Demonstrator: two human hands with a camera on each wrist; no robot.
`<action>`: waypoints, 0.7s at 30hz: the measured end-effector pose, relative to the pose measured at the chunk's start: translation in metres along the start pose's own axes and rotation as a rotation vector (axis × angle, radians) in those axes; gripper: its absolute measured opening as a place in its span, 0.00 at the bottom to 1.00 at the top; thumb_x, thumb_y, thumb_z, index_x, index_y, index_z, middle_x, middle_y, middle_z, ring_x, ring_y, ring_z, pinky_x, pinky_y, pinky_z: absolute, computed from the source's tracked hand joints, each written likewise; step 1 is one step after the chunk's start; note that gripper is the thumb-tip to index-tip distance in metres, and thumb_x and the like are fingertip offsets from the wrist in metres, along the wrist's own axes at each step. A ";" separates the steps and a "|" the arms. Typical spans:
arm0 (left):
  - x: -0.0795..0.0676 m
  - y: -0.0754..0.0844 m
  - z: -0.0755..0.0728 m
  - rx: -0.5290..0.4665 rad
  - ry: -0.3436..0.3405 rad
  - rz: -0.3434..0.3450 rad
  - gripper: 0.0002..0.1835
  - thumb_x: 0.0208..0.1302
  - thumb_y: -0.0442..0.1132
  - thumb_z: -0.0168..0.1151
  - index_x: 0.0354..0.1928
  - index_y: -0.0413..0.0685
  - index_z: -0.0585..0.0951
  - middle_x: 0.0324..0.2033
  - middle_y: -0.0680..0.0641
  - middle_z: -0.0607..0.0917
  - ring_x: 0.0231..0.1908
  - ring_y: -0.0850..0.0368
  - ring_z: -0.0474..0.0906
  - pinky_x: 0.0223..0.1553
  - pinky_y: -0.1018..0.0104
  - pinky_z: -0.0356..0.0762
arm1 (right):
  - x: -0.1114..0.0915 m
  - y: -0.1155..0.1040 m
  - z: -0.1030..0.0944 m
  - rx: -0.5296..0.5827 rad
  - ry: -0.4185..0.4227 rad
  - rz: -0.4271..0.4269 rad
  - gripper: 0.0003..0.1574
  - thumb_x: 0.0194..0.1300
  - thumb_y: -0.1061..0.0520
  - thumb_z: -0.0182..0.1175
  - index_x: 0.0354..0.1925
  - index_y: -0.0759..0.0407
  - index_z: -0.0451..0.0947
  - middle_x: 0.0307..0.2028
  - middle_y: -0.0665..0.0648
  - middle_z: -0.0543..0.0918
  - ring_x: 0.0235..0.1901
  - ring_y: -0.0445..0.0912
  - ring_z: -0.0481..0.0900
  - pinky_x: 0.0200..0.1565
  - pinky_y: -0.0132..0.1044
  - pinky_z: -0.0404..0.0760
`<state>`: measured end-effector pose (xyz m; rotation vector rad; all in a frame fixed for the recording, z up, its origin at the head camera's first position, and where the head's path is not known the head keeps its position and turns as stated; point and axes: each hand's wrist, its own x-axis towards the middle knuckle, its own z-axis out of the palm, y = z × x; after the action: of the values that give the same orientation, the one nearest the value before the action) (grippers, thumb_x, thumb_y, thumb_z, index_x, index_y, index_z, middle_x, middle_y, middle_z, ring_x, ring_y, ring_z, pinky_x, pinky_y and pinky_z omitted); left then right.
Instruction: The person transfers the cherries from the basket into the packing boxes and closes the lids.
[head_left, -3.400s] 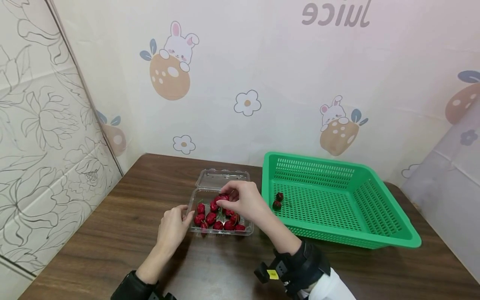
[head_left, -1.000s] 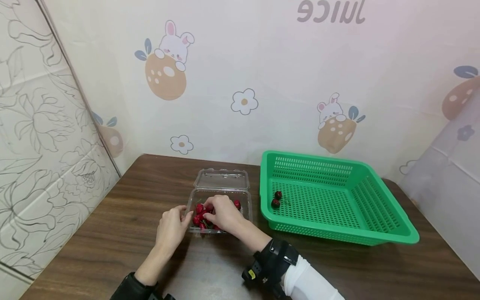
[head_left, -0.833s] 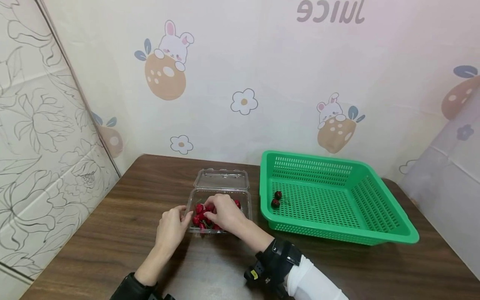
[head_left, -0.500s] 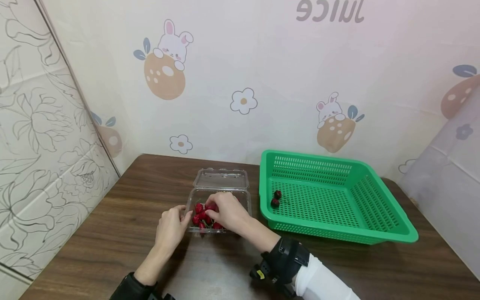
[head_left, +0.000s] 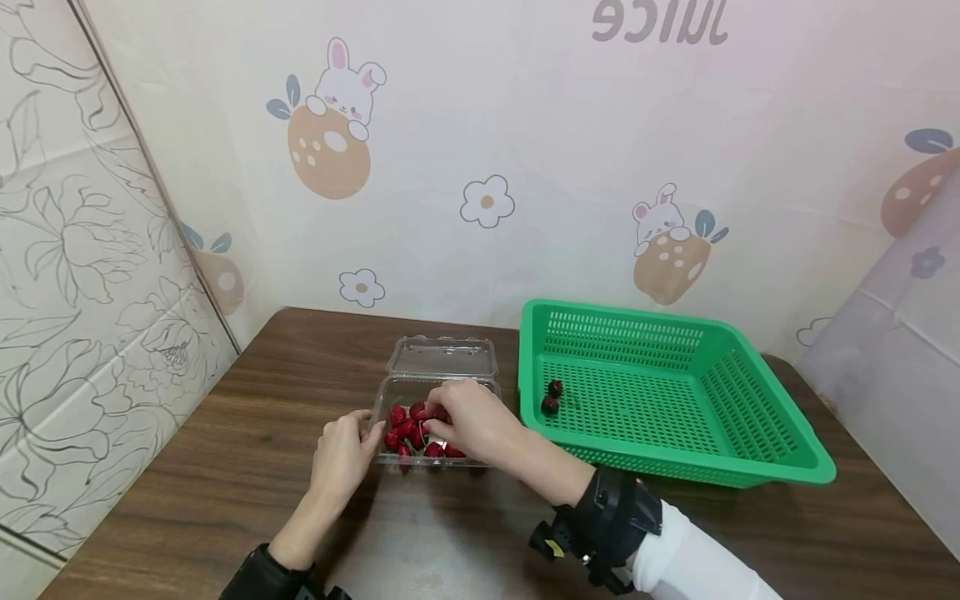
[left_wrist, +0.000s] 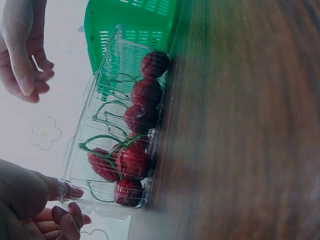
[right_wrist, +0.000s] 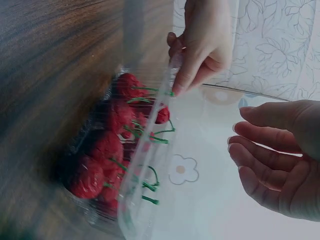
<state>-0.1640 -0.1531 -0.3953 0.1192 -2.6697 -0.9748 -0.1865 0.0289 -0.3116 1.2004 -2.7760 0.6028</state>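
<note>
A clear plastic clamshell box (head_left: 442, 358) stands on the table, its lid folded back. Red cherries (head_left: 417, 433) with green stems lie in it; in the left wrist view, cherries (left_wrist: 132, 162) show through its wall. At the box's left side, my left hand (head_left: 342, 454) pinches the rim between thumb and fingers; the right wrist view shows this hand (right_wrist: 207, 45) too. My right hand (head_left: 480, 421) is above the box's right half, hiding part of the contents. In the right wrist view, the right hand (right_wrist: 280, 150) has loosely bent fingers with nothing between them.
To the right of the box stands a green perforated basket (head_left: 675, 479). Two dark red cherries (head_left: 551, 405) lie near its left wall. Behind the brown wooden table (head_left: 315, 367) hangs a white patterned wall covering (head_left: 487, 108).
Over the last second, my right hand has shifted right and slightly up over the box, uncovering more cherries on the left. My left hand stays at the rim.
</note>
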 end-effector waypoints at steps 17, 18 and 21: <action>0.000 0.000 -0.001 0.001 0.002 0.003 0.15 0.58 0.37 0.58 0.40 0.29 0.78 0.13 0.52 0.69 0.11 0.62 0.61 0.12 0.68 0.59 | -0.008 0.008 -0.040 -0.070 -0.057 0.007 0.03 0.54 0.58 0.62 0.29 0.57 0.79 0.24 0.49 0.78 0.22 0.37 0.72 0.25 0.27 0.70; 0.000 0.000 -0.001 0.002 0.002 0.001 0.15 0.58 0.37 0.58 0.40 0.29 0.78 0.13 0.52 0.69 0.11 0.62 0.61 0.12 0.68 0.59 | -0.008 0.009 -0.041 -0.077 -0.059 0.005 0.03 0.54 0.59 0.62 0.29 0.58 0.79 0.24 0.49 0.78 0.22 0.37 0.72 0.25 0.27 0.70; 0.000 0.000 0.000 0.000 0.001 -0.004 0.15 0.58 0.37 0.58 0.40 0.29 0.78 0.13 0.52 0.69 0.11 0.62 0.61 0.12 0.68 0.59 | -0.009 0.014 -0.047 -0.087 -0.069 0.002 0.03 0.54 0.59 0.62 0.28 0.58 0.79 0.24 0.49 0.78 0.22 0.37 0.73 0.25 0.27 0.71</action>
<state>-0.1640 -0.1531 -0.3955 0.1244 -2.6697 -0.9754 -0.1946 0.0609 -0.2747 1.2236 -2.8277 0.4429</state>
